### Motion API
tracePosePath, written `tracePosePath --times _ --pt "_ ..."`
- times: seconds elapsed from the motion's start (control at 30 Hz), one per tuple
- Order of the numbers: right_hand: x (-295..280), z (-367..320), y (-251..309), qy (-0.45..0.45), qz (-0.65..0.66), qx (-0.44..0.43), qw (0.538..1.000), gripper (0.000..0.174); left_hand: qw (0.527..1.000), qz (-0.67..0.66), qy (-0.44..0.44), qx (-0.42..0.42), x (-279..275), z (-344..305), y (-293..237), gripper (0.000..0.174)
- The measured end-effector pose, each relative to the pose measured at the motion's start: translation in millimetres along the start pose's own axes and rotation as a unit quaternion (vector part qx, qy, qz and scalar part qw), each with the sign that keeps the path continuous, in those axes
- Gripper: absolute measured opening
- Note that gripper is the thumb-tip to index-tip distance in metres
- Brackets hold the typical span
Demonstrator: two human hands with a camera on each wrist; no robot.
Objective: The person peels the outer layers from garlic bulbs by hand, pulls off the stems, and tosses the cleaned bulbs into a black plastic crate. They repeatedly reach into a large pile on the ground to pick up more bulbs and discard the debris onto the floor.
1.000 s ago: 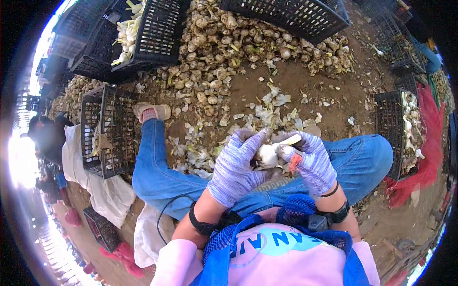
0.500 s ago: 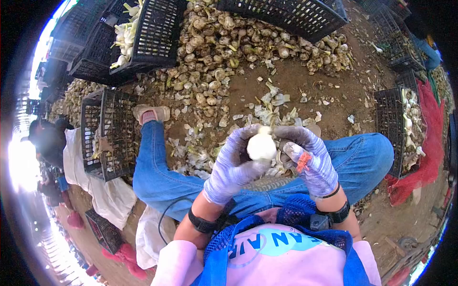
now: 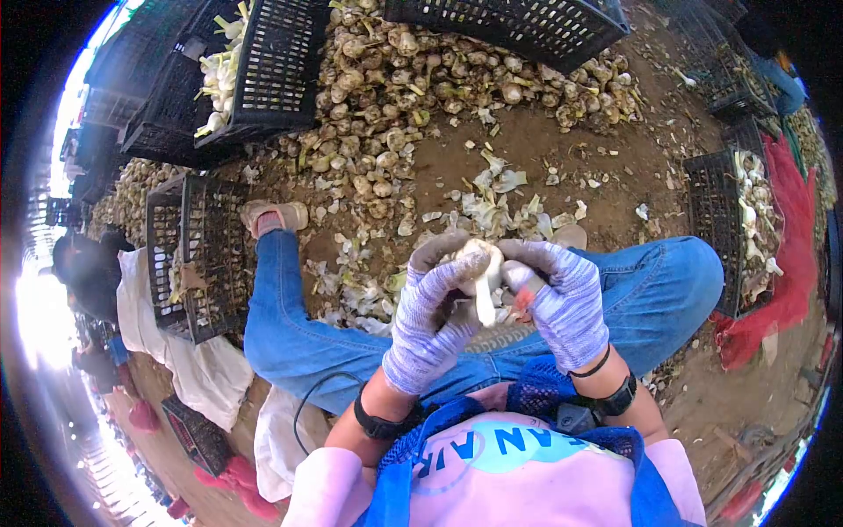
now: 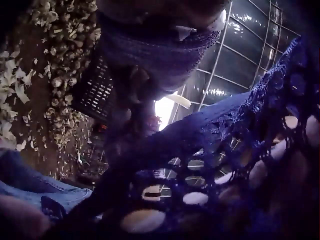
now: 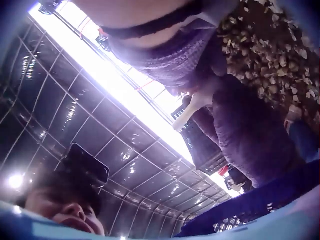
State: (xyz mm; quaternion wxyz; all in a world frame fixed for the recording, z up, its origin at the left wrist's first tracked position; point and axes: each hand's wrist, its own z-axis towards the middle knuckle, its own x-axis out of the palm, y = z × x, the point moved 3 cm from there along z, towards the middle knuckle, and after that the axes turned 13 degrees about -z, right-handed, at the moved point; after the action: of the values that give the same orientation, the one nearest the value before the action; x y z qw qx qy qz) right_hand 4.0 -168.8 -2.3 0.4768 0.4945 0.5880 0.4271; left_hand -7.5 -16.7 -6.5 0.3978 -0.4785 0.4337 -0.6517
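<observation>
Over the lap in the head view, a pale garlic bulb (image 3: 477,263) is held with its white stem pointing down toward the body. My gloved left hand (image 3: 433,312) grips the bulb from the left, fingers over its far side and thumb below. From the other side, my gloved right hand (image 3: 562,307) has curled fingers and thumb pinching at the bulb's right edge; an orange-red band (image 3: 524,300) wraps its thumb. In the right wrist view the garlic stem (image 5: 192,111) sticks out between both gloves. The left wrist view is dark, with the stem (image 4: 179,100) partly showing.
Peeled skins (image 3: 360,299) litter the dirt between the legs. Beyond lies a heap of unpeeled garlic (image 3: 378,114). Black crates stand at the far left (image 3: 277,79), far middle (image 3: 527,31), left (image 3: 198,255) and right (image 3: 716,220). A red net (image 3: 781,263) hangs by the right crate.
The bulb has been turned: its stem pointed right, then its round white underside faced up, and now the stem points toward the body. The right fingers have come in against the bulb.
</observation>
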Motion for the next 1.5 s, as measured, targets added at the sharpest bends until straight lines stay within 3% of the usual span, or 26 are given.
tracePosePath --times 0.1,0.17,0.2,0.27,0.3,0.47,0.57,0.7,0.77,0.9,0.97,1.0,1.07,1.13,1.2,1.23,1.27,1.33,1.37,1.4,1.47,1.5 --pt "-2 1 4 -0.019 -0.089 -0.046 0.995 0.016 0.998 0.059 0.015 -0.005 -2 -2 -1 0.043" --pt "-1 2 0 -0.013 -0.146 -0.041 0.988 0.012 0.987 -0.137 -0.019 -0.082 -2 -3 5 0.050" --pt "-2 3 -2 -0.014 -0.146 -0.041 0.988 0.012 0.987 -0.138 -0.018 -0.082 -2 -3 4 0.050" --pt "0 4 -14 0.044 0.089 0.050 0.994 0.013 0.915 -0.336 -0.067 -0.216 -1 -6 8 0.055" --pt "3 7 -14 0.014 0.039 0.040 0.998 0.018 0.910 -0.335 -0.079 -0.232 -1 -3 5 0.055" --pt "6 -1 0 0.050 0.090 -0.031 0.994 0.024 0.962 -0.186 -0.120 -0.162 -9 -10 12 0.050" --pt "4 -1 5 0.004 -0.078 -0.043 0.996 0.020 0.999 0.025 -0.037 -0.009 -3 -4 0 0.044" --pt "0 0 8 -0.015 -0.143 -0.108 0.984 0.018 0.997 0.046 -0.055 -0.012 1 -2 -8 0.040" --pt "-1 0 12 -0.009 -0.193 -0.140 0.971 0.017 0.996 0.087 -0.016 -0.005 -2 -1 -6 0.042" --pt "2 1 6 -0.007 -0.157 -0.098 0.983 0.011 0.998 0.054 -0.001 -0.023 -6 -4 -3 0.045" --pt "3 3 5 0.055 -0.043 0.009 0.998 0.009 0.965 -0.204 -0.085 -0.139 -6 -7 2 0.049" --pt "3 3 2 0.055 -0.043 0.009 0.998 0.009 0.965 -0.204 -0.084 -0.139 -6 -5 1 0.049" --pt "6 1 -10 0.037 0.065 0.045 0.996 0.013 0.953 -0.218 -0.112 -0.177 -8 -2 2 0.065" --pt "8 0 -11 0.050 0.075 0.029 0.996 0.016 0.947 -0.247 -0.116 -0.171 -11 -6 9 0.063" --pt "11 -1 -10 0.074 0.092 -0.002 0.993 0.024 0.977 -0.181 -0.043 -0.105 -14 -5 11 0.054" --pt "11 -2 -5 0.046 0.008 -0.025 0.999 0.021 0.993 -0.094 -0.020 -0.074 -13 -1 9 0.053" --pt "10 -1 -6 0.046 0.008 -0.025 0.999 0.021 0.993 -0.094 -0.019 -0.074 -11 -2 8 0.053" --pt "6 1 -4 0.002 -0.131 -0.144 0.981 0.018 0.992 -0.081 -0.075 -0.068 -9 -5 8 0.054" --pt "8 3 2 -0.016 -0.167 -0.231 0.958 0.016 0.979 -0.155 -0.114 -0.073 -13 -8 19 0.049" --pt "8 3 3 -0.014 -0.166 -0.231 0.959 0.016 0.979 -0.154 -0.116 -0.073 -14 -6 18 0.049" --pt "6 3 2 -0.011 -0.139 -0.211 0.967 0.014 0.923 -0.332 -0.149 -0.128 -11 -4 19 0.043" --pt "7 3 -7 0.016 0.037 -0.074 0.996 0.011 0.944 -0.280 -0.130 -0.116 -12 -1 13 0.040"
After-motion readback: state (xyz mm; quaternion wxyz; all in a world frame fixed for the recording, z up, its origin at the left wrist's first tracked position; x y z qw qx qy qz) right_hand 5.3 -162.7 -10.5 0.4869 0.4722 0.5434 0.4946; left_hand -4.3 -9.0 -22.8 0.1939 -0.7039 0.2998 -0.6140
